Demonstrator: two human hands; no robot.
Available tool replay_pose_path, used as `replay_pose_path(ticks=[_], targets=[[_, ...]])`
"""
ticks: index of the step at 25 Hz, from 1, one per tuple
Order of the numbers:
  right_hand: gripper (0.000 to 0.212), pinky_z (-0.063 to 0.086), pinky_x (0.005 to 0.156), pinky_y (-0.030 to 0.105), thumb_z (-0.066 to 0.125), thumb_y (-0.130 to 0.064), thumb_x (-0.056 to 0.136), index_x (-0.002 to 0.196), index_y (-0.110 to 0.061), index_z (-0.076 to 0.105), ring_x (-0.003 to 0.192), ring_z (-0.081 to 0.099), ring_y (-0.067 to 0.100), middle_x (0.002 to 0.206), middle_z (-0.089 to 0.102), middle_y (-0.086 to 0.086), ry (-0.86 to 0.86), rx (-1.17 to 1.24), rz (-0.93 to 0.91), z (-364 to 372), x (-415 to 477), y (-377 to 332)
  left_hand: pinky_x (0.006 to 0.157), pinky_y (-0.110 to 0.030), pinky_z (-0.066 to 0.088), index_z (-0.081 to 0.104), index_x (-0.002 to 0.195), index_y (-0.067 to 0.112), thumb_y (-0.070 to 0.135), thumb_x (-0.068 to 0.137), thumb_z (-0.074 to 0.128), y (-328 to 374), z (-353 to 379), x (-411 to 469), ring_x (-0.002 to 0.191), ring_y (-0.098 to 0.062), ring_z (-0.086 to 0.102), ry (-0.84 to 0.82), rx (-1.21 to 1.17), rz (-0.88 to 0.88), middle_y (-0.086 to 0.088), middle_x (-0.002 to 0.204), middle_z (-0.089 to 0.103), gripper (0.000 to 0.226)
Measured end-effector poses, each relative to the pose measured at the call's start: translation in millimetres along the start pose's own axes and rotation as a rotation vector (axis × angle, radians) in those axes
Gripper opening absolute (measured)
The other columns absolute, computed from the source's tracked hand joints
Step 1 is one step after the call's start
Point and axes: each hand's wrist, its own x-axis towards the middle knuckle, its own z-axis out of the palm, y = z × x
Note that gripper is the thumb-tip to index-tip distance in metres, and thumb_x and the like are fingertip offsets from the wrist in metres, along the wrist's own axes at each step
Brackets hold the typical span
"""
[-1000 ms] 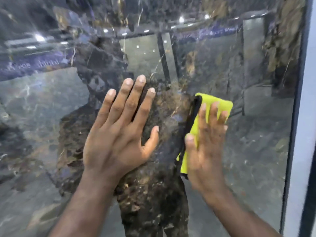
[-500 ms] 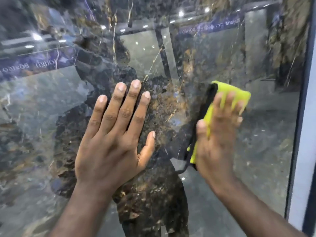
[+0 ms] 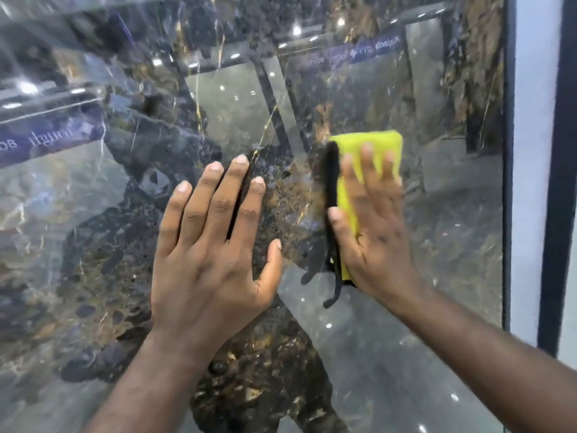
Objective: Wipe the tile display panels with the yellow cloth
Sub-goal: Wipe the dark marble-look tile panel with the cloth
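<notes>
Two bare forearms rise from the lower edge of the view. The left hand [image 3: 212, 260] lies flat on the panel [image 3: 93, 245], its fingers [image 3: 218, 207] straight and close together, thumb out to the right, gripping nothing. Just beside it, across a narrow gap, the right hand [image 3: 374, 232] presses the cloth [image 3: 371, 148] flat against the panel. Its fingers [image 3: 368, 164] are straight, slightly spread and blurred, not curled round anything, and the thumb rests on the cloth's black trim [image 3: 332, 189].

The cloth is folded. Its yellow top shows above the fingertips and the rest is hidden under the palm. A loose black strand [image 3: 335, 285] hangs from its lower left corner. It sits in the panel's right half, near the right edge but not touching it.

A dark frame [image 3: 507, 182] runs upright along that edge, with a white strip [image 3: 534, 151] and a dark post [image 3: 559, 182] beyond. Bare glossy panel lies between cloth and frame, above both hands, and widely to the left of the left hand. The surface is dark marble with gold veins. It mirrors ceiling lights [image 3: 296, 30] and a blue banner [image 3: 50, 142].
</notes>
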Motion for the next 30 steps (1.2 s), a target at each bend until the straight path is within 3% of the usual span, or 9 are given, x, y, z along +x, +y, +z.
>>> replay_pose_path(ticks=[2,3,8,13,18,23,25,27,30], targets=[[0.057,0.013,0.129,0.061,0.051,-0.027,0.11,0.162,-0.011,0.033,0.161,0.01,0.037,0.171,0.024,0.018,-0.044,-0.051,-0.283,-17,42,15,0.133,-0.054,0.021,0.064,0.144,0.004,0.042,0.102,0.06,3,-1,21,0.155,-0.037,0.04,0.023,-0.046,0.028,-0.017,0.163,0.049,0.057],[0.057,0.011,0.13,0.06,0.051,-0.025,0.11,0.163,-0.011,0.033,0.161,0.009,0.035,0.172,0.023,0.017,-0.019,-0.039,-0.269,-23,60,33,0.133,-0.056,0.022,0.067,0.14,0.004,0.041,0.101,0.061,7,-1,33,0.153,-0.038,0.042,0.035,-0.047,0.049,-0.018,0.16,0.051,0.054],[0.062,0.002,0.13,0.056,0.034,-0.036,0.113,0.168,-0.023,0.009,0.163,-0.007,0.024,0.177,0.002,0.001,0.199,0.074,0.438,-17,22,74,0.133,-0.056,0.018,0.062,0.145,0.003,0.04,0.101,0.057,41,13,87,0.153,-0.038,0.043,0.039,-0.05,0.116,-0.018,0.163,0.049,0.057],[0.061,0.002,0.132,0.05,0.046,-0.028,0.111,0.166,-0.015,0.024,0.163,0.0,0.031,0.176,0.011,0.006,-0.03,-0.031,-0.183,-50,74,102,0.133,-0.056,0.019,0.054,0.155,0.004,0.043,0.101,0.053,75,36,119,0.159,-0.034,0.036,0.016,-0.068,0.151,-0.016,0.172,0.038,0.066],[0.061,0.001,0.131,0.056,0.034,-0.037,0.113,0.167,-0.027,0.008,0.163,-0.009,0.021,0.177,0.002,-0.002,0.167,0.053,0.269,-49,60,152,0.134,-0.058,0.011,0.026,0.17,0.006,0.05,0.107,0.039,85,54,109,0.167,-0.031,0.015,-0.098,0.115,0.246,-0.015,0.18,0.012,0.078],[0.062,0.004,0.13,0.059,0.046,-0.023,0.111,0.166,-0.008,0.023,0.163,0.0,0.036,0.175,0.011,0.014,-0.004,-0.05,-0.166,-65,118,140,0.133,-0.06,0.012,0.019,0.171,0.005,0.05,0.109,0.033,86,54,109,0.167,-0.032,0.013,-0.122,0.165,0.247,-0.017,0.18,0.009,0.078],[0.061,0.005,0.131,0.055,0.044,-0.025,0.112,0.167,-0.013,0.021,0.163,0.001,0.029,0.176,0.011,0.009,0.103,-0.007,-0.046,-75,146,169,0.133,-0.061,0.012,0.019,0.171,0.005,0.051,0.109,0.033,86,54,108,0.167,-0.032,0.012,-0.131,0.174,0.245,-0.016,0.181,0.009,0.079],[0.062,0.005,0.131,0.051,0.037,-0.035,0.111,0.168,-0.02,0.017,0.163,-0.001,0.017,0.177,0.009,0.001,0.224,0.063,0.24,-78,131,200,0.133,-0.061,0.013,0.021,0.171,0.004,0.051,0.109,0.034,86,54,108,0.167,-0.032,0.013,-0.134,0.187,0.245,-0.017,0.18,0.01,0.079],[0.066,-0.001,0.131,0.05,0.031,-0.042,0.11,0.169,-0.027,0.006,0.161,-0.011,0.011,0.177,-0.003,-0.007,0.175,0.032,0.454,-65,72,192,0.133,-0.061,0.013,0.023,0.17,0.004,0.052,0.108,0.034,86,52,108,0.167,-0.033,0.015,-0.137,0.189,0.245,-0.017,0.18,0.012,0.079]])
